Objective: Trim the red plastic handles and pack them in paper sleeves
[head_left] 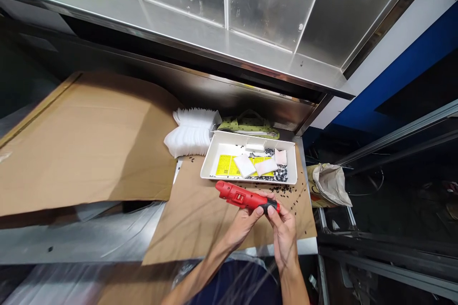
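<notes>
Both of my hands are closed on a red plastic tool body (243, 196) with a black grip section at its right end. My left hand (245, 221) supports it from below near the middle, thumb on the black part. At the right end, my right hand (284, 228) pinches it with thumb and fingers. The tool body lies nearly level, above the cardboard sheet (193, 228). Just beyond it stands a white tray (207, 167) holding white foam pads (244, 166), a yellow printed sheet (223, 165) and many small black pieces (281, 173).
Loose black bits (282, 189) lie scattered on the cardboard. Behind the tray are a stack of white foam sheets (191, 136) and a green bag (246, 126). A large cardboard box (89, 147) fills the left. A paper bag (331, 186) stands right of the table; a metal shelf (222, 47) overhangs the back.
</notes>
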`<act>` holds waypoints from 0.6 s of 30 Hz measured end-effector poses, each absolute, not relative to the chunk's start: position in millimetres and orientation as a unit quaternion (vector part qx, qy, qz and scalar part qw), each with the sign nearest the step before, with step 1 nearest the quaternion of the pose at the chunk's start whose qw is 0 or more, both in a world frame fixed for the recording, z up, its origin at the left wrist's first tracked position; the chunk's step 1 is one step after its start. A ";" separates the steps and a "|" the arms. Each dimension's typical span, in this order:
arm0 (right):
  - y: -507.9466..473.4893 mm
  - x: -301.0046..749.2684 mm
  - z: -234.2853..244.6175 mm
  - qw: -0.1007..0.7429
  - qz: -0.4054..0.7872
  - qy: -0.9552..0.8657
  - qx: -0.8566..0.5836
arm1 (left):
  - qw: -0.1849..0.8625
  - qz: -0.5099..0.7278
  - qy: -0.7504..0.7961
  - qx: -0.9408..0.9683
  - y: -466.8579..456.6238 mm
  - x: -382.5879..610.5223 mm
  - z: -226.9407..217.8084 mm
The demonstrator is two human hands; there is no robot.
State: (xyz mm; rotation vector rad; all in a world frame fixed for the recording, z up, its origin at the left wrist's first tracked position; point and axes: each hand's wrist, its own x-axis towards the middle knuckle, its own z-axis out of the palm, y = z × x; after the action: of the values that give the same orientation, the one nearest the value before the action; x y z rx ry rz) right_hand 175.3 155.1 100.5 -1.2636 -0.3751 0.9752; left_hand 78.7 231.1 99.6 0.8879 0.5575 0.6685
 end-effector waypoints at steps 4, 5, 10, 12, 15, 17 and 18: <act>152.3 175.2 95.7 0.686 0.424 -0.158 -0.569 | 0.798 0.328 0.278 0.422 228.0 79.4 98.6; 152.0 175.1 95.9 0.683 0.425 -0.162 -0.571 | 0.797 0.331 0.280 0.420 227.8 79.6 98.2; 149.2 175.3 101.9 0.678 0.384 -0.196 -0.595 | 0.822 0.336 0.269 0.374 228.3 80.5 101.3; 145.8 175.4 105.0 0.675 0.354 -0.212 -0.611 | 0.842 0.330 0.262 0.336 229.1 80.8 104.8; 140.9 173.5 107.5 0.660 0.324 -0.237 -0.635 | 0.858 0.332 0.260 0.293 229.5 81.1 109.3; 139.7 170.0 106.1 0.653 0.325 -0.244 -0.639 | 0.862 0.334 0.260 0.277 228.8 81.5 111.4; 139.9 167.7 104.5 0.655 0.332 -0.239 -0.636 | 0.865 0.332 0.260 0.273 228.2 81.7 112.3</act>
State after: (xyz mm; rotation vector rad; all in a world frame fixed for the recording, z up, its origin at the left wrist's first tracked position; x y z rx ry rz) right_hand 167.7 139.9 104.5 -1.4411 -0.5421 0.7520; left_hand 81.7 228.2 112.3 0.5714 0.5447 0.6952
